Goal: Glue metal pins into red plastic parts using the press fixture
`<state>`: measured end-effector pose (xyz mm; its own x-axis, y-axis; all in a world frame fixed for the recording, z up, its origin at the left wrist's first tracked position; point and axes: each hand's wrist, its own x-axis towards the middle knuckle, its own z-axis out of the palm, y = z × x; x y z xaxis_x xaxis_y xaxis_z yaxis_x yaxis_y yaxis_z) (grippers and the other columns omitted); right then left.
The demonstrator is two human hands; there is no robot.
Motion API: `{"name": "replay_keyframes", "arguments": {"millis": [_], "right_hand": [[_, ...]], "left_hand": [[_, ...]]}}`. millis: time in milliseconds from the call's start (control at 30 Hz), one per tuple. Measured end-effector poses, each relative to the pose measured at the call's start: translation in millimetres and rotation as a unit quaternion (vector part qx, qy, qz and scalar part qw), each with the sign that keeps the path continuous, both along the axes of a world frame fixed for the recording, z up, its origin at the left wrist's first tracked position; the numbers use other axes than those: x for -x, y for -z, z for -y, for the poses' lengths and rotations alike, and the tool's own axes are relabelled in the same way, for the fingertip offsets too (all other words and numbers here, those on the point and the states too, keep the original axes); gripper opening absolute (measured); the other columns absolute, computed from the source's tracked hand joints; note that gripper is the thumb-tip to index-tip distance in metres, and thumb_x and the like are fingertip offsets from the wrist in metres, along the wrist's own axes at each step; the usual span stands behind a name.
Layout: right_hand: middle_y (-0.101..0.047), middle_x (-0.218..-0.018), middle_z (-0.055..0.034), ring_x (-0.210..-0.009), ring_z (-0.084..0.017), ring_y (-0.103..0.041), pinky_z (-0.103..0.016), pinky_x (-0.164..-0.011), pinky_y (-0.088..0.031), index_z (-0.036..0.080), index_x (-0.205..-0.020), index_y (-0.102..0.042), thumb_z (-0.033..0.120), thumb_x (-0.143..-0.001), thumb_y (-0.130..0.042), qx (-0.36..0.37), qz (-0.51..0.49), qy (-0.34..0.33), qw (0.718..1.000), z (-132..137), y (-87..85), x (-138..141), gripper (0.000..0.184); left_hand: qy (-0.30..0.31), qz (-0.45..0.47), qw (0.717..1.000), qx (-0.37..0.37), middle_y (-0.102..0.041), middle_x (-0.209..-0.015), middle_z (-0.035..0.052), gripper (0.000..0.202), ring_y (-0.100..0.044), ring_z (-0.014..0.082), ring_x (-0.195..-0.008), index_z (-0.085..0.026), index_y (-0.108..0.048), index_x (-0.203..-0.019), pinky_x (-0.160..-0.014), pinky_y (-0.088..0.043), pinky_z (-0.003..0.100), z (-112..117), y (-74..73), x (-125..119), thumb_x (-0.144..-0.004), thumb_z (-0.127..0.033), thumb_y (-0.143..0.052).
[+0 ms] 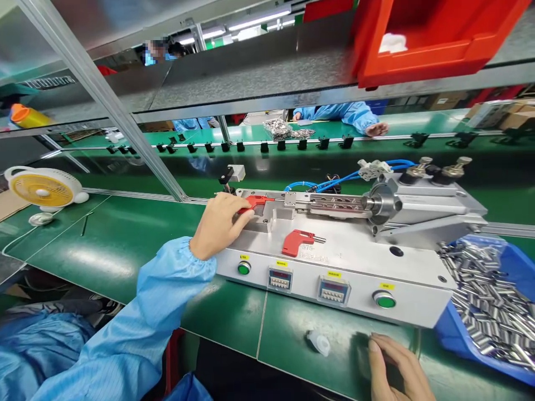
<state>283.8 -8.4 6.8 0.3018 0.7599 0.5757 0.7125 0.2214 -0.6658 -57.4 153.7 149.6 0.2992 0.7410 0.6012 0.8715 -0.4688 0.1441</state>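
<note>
A light blue sleeve (161,295) lies closest to the camera, running up from the lower left corner to an elasticated cuff. The green bench (137,239) spreads beneath everything, and a grey shelf (251,75) crosses above it. On the bench stands a long silver machine (355,245), with a slanted cylinder block at its right end and blue hoses (346,182) behind. A large red bin (422,68) sits on the shelf at upper right. Against the machine's right end is a blue bin (455,334) heaped with short, shiny metal pins (493,306). A yellow and white fan (44,187) rests at the far left. Past the machine, a co-worker's blue sleeve (351,116) reaches over another green surface. The left hand (219,223) is at the machine's left end, thumb and fingertips pinching the seated red piece (262,199), which lies in the metal fixture with its slim end pointing right. The right hand (399,370), partly cut off by the lower edge, is over the bench in front of the machine; its fingers are loosely curved, thumb apart, with nothing visible in its grasp. The loose red piece (297,243), with a silver pin at its right end, lies flat on the machine's top, just in front of the fixture area. Two small counters (333,291) are set in the front panel. Near the right hand lies a small translucent object (319,342), too indistinct to name. Smallest are two green buttons (244,268), one toward each end of the panel.
</note>
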Motion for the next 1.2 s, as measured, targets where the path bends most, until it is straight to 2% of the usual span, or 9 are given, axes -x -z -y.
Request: {"name": "replay_keyframes", "arguments": {"millis": [133,233,367,500,633,767,1033,1133,1200], "right_hand": [[-0.074,-0.094,-0.0094,-0.087,-0.026,-0.072,-0.040,-0.085,-0.059,0.021,-0.092,-0.074,0.043,-0.101,-0.064,0.023,-0.038,-0.021,0.999,10,-15.4,-1,0.026],[-0.075,-0.099,-0.0097,-0.086,-0.025,-0.071,-0.039,-0.082,-0.060,0.021,-0.108,-0.073,0.039,-0.101,-0.063,0.042,-0.041,-0.028,0.998,11,-38.2,-2,0.022],[-0.073,-0.115,-0.0127,-0.088,-0.024,-0.071,-0.041,-0.087,-0.060,0.020,-0.129,-0.068,0.037,-0.100,-0.065,0.000,0.030,-0.004,1.000,-13,-59.9,-5,0.033],[-0.071,-0.094,-0.0094,-0.078,-0.021,-0.068,-0.039,-0.080,-0.060,0.018,-0.114,-0.073,0.048,-0.099,-0.067,-0.018,0.040,-0.007,0.999,-45,-59.3,-8,0.034],[-0.071,-0.086,-0.0070,-0.075,-0.022,-0.069,-0.037,-0.075,-0.062,0.020,-0.104,-0.073,0.064,-0.091,-0.071,0.077,-0.067,-0.024,0.994,-56,-60.1,-18,0.046],[-0.072,-0.082,-0.0058,-0.073,-0.022,-0.070,-0.037,-0.073,-0.063,0.021,-0.098,-0.072,0.070,-0.085,-0.074,0.147,-0.079,-0.050,0.985,-55,-67.3,-30,0.051],[-0.069,-0.079,-0.0065,-0.070,-0.020,-0.067,-0.035,-0.069,-0.059,0.020,-0.092,-0.067,0.068,-0.087,-0.072,0.097,-0.076,0.000,0.992,-55,-58.2,-18,0.048],[-0.070,-0.083,-0.0062,-0.071,-0.020,-0.068,-0.035,-0.071,-0.059,0.019,-0.107,-0.065,0.064,-0.089,-0.072,0.076,-0.114,0.004,0.991,-45,-40.9,-9,0.050],[-0.070,-0.082,-0.0054,-0.068,-0.019,-0.066,-0.034,-0.069,-0.058,0.018,-0.110,-0.063,0.064,-0.088,-0.073,0.062,-0.148,0.021,0.987,-36,-24.8,-5,0.052]], "left_hand": [[0.006,0.015,1.000,-0.015,-0.076,-0.124,0.0124,0.028,-0.066,0.0320,-0.112,-0.020,-0.071,-0.122,-0.099,-0.049,0.050,19,10.9,3,-0.106,-0.032,-0.052],[0.007,0.007,0.999,-0.042,-0.072,-0.134,0.0146,0.036,-0.063,0.0359,-0.124,-0.022,-0.064,-0.138,-0.102,-0.047,0.052,50,31.6,6,-0.103,-0.027,-0.058],[0.017,0.053,0.996,-0.066,-0.073,-0.115,0.0107,0.036,-0.069,0.0313,-0.104,-0.026,-0.063,-0.137,-0.090,-0.053,0.046,88,69.1,8,-0.101,-0.020,-0.061],[0.045,0.046,0.998,-0.007,-0.072,-0.095,0.0031,0.043,-0.069,0.0276,-0.082,-0.036,-0.060,-0.141,-0.070,-0.054,0.042,96,93.0,6,-0.103,-0.018,-0.056],[0.071,0.022,0.996,0.046,-0.072,-0.091,0.0023,0.033,-0.066,0.0242,-0.077,-0.029,-0.062,-0.134,-0.067,-0.051,0.040,91,81.1,11,-0.105,-0.016,-0.051],[0.067,-0.004,0.995,0.077,-0.072,-0.091,0.0045,0.022,-0.065,0.0211,-0.078,-0.020,-0.066,-0.119,-0.070,-0.049,0.036,90,65.8,13,-0.108,-0.020,-0.047],[0.007,0.152,0.988,0.034,-0.056,-0.067,-0.0037,0.012,-0.054,0.0163,-0.064,-0.021,-0.066,-0.102,-0.068,-0.041,0.033,92,85.7,-9,-0.105,-0.017,-0.054],[0.003,0.197,0.979,0.052,-0.058,-0.070,-0.0029,0.012,-0.056,0.0157,-0.065,-0.020,-0.067,-0.101,-0.068,-0.045,0.032,98,81.1,-11,-0.104,-0.019,-0.055],[0.025,0.212,0.975,0.059,-0.058,-0.072,-0.0021,0.012,-0.056,0.0149,-0.065,-0.020,-0.067,-0.102,-0.066,-0.047,0.029,99,70.3,-12,-0.104,-0.020,-0.055]]}}
